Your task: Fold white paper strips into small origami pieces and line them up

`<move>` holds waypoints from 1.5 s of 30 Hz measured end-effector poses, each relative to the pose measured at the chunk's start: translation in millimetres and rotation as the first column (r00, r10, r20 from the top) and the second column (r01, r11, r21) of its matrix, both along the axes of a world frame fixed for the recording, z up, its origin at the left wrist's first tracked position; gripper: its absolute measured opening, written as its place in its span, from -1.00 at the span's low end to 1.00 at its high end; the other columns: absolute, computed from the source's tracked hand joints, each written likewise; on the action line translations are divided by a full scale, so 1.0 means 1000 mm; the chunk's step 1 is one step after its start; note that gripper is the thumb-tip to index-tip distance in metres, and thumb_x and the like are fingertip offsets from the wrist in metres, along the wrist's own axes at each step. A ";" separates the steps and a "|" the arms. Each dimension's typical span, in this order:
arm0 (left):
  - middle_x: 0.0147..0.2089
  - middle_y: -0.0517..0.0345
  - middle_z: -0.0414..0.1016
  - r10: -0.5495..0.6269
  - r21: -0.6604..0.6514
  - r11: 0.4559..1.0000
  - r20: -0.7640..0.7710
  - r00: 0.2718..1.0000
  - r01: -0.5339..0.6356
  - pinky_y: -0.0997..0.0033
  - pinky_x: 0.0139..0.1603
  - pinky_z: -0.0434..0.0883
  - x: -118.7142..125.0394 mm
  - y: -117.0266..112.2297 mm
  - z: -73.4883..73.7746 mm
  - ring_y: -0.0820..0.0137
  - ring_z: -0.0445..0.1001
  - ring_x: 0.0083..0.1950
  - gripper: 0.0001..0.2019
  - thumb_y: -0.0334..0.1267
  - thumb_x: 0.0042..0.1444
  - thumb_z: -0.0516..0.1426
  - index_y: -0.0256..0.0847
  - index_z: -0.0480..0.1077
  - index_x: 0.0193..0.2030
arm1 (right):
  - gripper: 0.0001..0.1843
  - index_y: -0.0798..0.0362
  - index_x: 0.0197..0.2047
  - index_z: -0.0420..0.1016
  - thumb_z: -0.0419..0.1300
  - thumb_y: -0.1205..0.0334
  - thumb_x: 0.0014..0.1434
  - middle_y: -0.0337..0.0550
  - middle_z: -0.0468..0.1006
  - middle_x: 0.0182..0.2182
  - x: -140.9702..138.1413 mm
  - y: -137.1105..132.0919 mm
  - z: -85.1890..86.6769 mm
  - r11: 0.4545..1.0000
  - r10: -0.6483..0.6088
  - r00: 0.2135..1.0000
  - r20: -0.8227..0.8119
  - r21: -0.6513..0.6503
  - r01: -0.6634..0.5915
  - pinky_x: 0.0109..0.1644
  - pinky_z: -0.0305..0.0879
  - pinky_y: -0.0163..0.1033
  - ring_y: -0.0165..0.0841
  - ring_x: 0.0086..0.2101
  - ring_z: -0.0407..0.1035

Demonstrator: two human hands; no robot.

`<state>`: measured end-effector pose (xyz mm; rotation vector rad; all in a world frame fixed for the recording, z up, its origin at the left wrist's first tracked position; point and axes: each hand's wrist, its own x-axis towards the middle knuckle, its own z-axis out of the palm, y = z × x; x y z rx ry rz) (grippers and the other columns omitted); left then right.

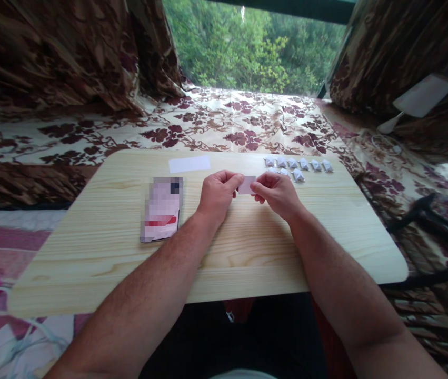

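A small white paper slip (247, 185) is pinched between both hands above the middle of a light wooden table (208, 252). My left hand (218, 193) grips its left end with fingers curled. My right hand (276, 192) grips its right end, thumb and fingers pressed together. A flat white paper strip (189, 163) lies just beyond the hands. Several small folded white paper pieces (298, 165) sit in rows at the far right of the table.
A phone (162, 209) lies flat on the table to the left of my left hand. Floral fabric (216, 123) and curtains surround the table below a window. A black handle-like object (440, 226) lies at the right, and white cables (30, 342) at the lower left.
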<state>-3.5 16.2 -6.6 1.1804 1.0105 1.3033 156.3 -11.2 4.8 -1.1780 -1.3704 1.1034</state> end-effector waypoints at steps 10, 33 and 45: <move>-0.56 0.22 0.38 0.088 0.028 0.996 -0.008 0.996 -0.088 0.48 -0.54 0.20 -0.001 0.002 -0.005 0.52 0.26 -0.56 -0.77 -0.12 -0.02 0.28 -0.26 0.48 -0.46 | -0.72 0.13 -0.48 0.50 0.31 0.08 0.08 -0.18 0.55 -0.58 0.000 -0.002 0.002 0.997 0.036 0.999 0.030 -0.072 -0.033 -0.55 0.20 -0.38 -0.50 -0.61 0.32; -0.56 0.23 0.39 0.129 0.029 0.991 -0.013 0.992 -0.128 0.48 -0.51 0.21 0.000 0.000 0.000 0.52 0.27 -0.54 -0.79 -0.13 -0.02 0.29 -0.26 0.49 -0.45 | -0.64 0.11 -0.47 0.47 0.31 -0.03 0.10 -0.20 0.52 -0.59 -0.001 -0.002 -0.001 1.000 0.013 0.998 0.069 -0.015 -0.012 -0.53 0.17 -0.36 -0.50 -0.60 0.28; -0.56 0.25 0.37 0.028 0.036 0.999 -0.004 1.000 -0.028 0.48 -0.50 0.20 0.001 -0.004 0.000 0.53 0.25 -0.52 -0.77 -0.11 0.00 0.28 -0.26 0.47 -0.44 | -0.57 0.12 -0.50 0.46 0.29 -0.09 0.14 -0.21 0.49 -0.61 -0.003 -0.006 0.002 0.998 0.062 0.995 0.074 0.012 -0.063 -0.51 0.17 -0.35 -0.49 -0.59 0.28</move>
